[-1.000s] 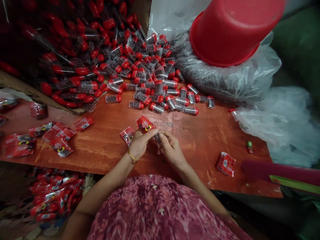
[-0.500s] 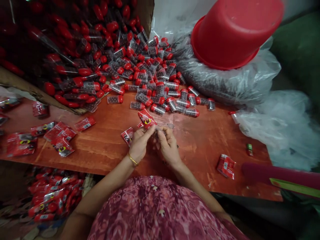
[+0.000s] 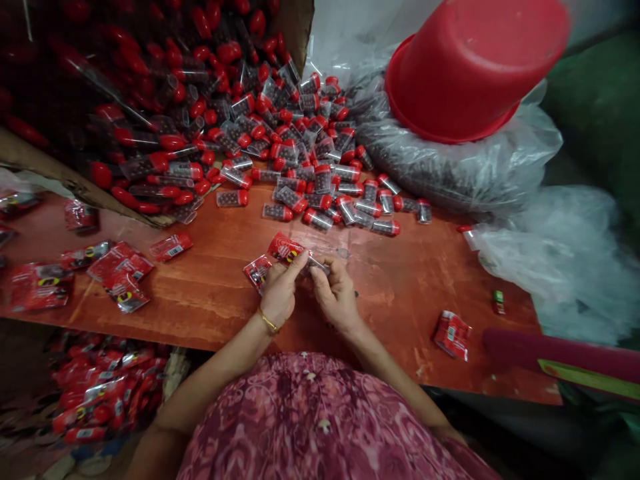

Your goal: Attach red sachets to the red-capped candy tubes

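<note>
In front of my body, my left hand (image 3: pixel 281 287) pinches a red printed plastic packet (image 3: pixel 285 248) between thumb and fingers. My right hand (image 3: pixel 337 290) is closed beside it, thumb against bent fingers, on a small clear piece with dark contents (image 3: pixel 319 265). That piece looks like the end of a clear tube, and it meets the packet's edge between the two hands. Fingers hide where they join. Another red packet (image 3: pixel 258 272) lies on the table just left of my left hand.
Red-capped clear tubes of dark beads (image 3: pixel 320 180) spill from a cardboard box (image 3: pixel 85 190) onto the reddish table (image 3: pixel 395 287). A red bucket (image 3: pixel 475 67) rests upside down on a filled plastic bag (image 3: pixel 430 167). Loose packets (image 3: pixel 120 267) lie left; one packet (image 3: pixel 453 335) lies right.
The packet in my left hand has tipped lower and to the left. More of the clear, dark-filled piece shows between my hands. My right hand has shifted slightly.
</note>
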A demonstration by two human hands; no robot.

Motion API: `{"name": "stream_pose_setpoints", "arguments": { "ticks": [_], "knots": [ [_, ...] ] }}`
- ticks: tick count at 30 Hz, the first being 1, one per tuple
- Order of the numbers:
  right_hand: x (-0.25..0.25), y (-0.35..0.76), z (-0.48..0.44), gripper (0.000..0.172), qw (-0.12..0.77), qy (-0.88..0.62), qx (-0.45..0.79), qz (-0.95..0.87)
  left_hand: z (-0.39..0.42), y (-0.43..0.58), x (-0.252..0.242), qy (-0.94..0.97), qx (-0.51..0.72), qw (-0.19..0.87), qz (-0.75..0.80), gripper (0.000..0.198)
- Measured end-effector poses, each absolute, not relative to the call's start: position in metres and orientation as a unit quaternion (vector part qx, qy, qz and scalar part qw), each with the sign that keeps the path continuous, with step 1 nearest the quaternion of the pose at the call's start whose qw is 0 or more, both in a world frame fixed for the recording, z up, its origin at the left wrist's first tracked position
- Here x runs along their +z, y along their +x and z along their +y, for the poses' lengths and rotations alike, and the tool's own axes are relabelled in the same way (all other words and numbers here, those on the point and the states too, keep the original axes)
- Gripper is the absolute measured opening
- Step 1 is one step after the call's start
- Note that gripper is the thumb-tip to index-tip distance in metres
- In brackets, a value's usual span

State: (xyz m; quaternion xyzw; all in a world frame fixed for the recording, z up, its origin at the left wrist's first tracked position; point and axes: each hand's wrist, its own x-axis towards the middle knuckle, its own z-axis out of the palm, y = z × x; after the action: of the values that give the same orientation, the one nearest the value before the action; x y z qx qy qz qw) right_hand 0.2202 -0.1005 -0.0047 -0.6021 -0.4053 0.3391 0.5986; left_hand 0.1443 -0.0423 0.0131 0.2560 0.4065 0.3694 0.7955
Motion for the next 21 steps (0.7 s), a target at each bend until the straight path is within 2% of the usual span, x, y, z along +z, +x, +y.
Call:
{"name": "stream_pose_setpoints", "arguments": {
  "ticks": [4, 9, 11, 21],
  "knots": [
    [-0.004, 0.219, -0.101, 0.017, 0.601, -0.6, 0.345, -0.4, -0.042, 0.144, 0.012, 0.255, 0.393, 0.781, 0.414, 0.021],
    [-0.003, 0.218, -0.1, 0.03, 0.611, -0.523, 0.5, -0.321, -0.037, 0.137, 0.017, 0.296, 0.313, 0.81, 0.397, 0.025],
    [-0.002, 0.219, -0.101, 0.035, 0.611, -0.5, 0.527, -0.313, -0.033, 0.133, 0.02, 0.302, 0.323, 0.806, 0.394, 0.027],
    [-0.005, 0.221, -0.093, 0.033, 0.587, -0.589, 0.43, -0.35, -0.037, 0.128, 0.019, 0.277, 0.291, 0.84, 0.366, 0.028]
  ]
}}
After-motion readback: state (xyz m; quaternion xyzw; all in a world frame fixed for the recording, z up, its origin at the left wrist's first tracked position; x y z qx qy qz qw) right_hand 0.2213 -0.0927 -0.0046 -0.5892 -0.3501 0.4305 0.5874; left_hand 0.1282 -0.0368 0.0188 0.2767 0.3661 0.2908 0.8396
